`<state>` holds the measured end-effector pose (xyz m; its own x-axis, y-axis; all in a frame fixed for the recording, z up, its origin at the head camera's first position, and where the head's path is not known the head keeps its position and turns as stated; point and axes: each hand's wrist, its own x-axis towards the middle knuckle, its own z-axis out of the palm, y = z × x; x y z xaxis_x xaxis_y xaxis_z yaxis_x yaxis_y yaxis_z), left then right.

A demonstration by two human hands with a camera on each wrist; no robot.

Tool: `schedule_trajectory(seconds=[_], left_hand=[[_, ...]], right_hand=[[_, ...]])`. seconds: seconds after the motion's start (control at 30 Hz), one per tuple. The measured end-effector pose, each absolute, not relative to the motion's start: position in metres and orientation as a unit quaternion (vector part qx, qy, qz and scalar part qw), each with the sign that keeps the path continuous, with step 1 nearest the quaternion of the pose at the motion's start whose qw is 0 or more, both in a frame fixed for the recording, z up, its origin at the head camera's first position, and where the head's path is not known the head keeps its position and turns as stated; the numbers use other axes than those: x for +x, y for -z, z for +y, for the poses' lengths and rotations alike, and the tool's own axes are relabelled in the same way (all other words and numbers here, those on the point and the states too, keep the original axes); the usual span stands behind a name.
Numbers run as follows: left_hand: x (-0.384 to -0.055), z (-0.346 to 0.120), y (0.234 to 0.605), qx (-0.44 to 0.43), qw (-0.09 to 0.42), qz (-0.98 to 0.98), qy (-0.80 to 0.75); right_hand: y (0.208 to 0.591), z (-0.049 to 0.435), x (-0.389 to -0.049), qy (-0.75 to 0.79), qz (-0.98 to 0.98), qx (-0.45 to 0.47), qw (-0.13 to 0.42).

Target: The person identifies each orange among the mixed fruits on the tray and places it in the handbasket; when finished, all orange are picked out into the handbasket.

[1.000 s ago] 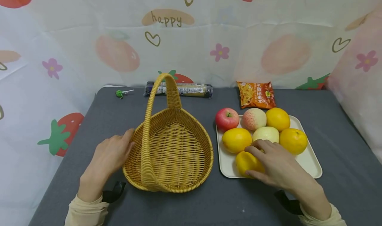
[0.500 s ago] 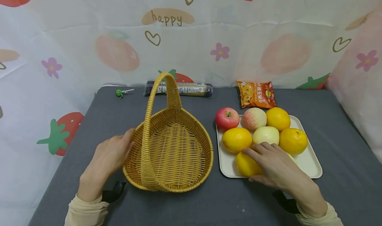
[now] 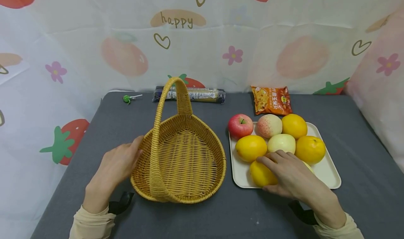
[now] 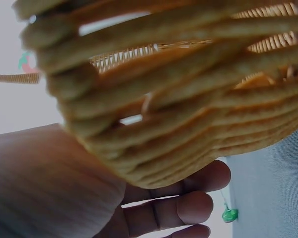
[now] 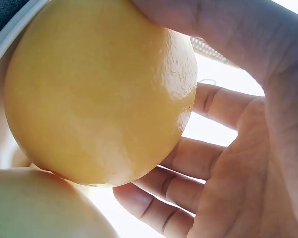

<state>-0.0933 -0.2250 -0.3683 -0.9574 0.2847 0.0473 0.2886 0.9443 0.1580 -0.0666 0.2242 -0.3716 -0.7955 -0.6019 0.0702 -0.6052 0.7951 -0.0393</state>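
yellow fruit [image 3: 262, 174]: on the white tray [image 3: 328, 172], by its near edge, left of the tray's middle. right hand [image 3: 291, 177] lay over it, thumb at the near side, fingers bent round the far side; holding it. a pale fruit [image 5: 39, 206] showed close against it in the right wrist view; contact could not be confirmed.

step in hand, as judged: firming this grip. good practice would have been thumb and fingers opposed at the widest part, pressure even, since the glossy skin looked apt to slip. any lift was best made straight up, so as not to roll the pale neighbour.

wicker basket [image 3: 187, 165]: left of the tray, apart from it. left hand [image 3: 116, 163] was at the basket side farther from the tray, some fingers visible beyond the wicker wall, thumb hidden; could not tell whether it pinched the wall. light steadying seemed enough there.

labels. orange snack packet [image 3: 272, 100], just beyond the tray's far edge: chinese characters, the last three read as 玉米片 (corn flakes); brand illegible. long dark package [image 3: 203, 95], beyond the tray and to its left: print too small. backdrop [image 3: 240, 7], behind the tray: "happy", handwritten style.
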Motion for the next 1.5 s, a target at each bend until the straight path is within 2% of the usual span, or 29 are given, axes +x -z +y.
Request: schedule_trajectory(seconds=[0.27, 0.7, 1.03, 1.5], left_hand=[[-0.094, -0.225, 0.369, -0.147, 0.011, -0.986, 0.084], [-0.093, -0.226, 0.368, -0.15, 0.011, -0.985, 0.086], [-0.093, -0.225, 0.368, -0.153, 0.014, -0.984, 0.089], [-0.092, -0.226, 0.368, -0.155, 0.022, -0.984, 0.081]], right_hand=[[0.371, 0.224, -0.067, -0.029, -0.947, 0.319, 0.015], [0.365, 0.226, -0.065, -0.047, -0.939, 0.338, 0.028], [0.362, 0.229, -0.066, -0.073, -0.92, 0.368, 0.109], [0.357, 0.226, -0.068, -0.105, -0.9, 0.387, 0.171]])
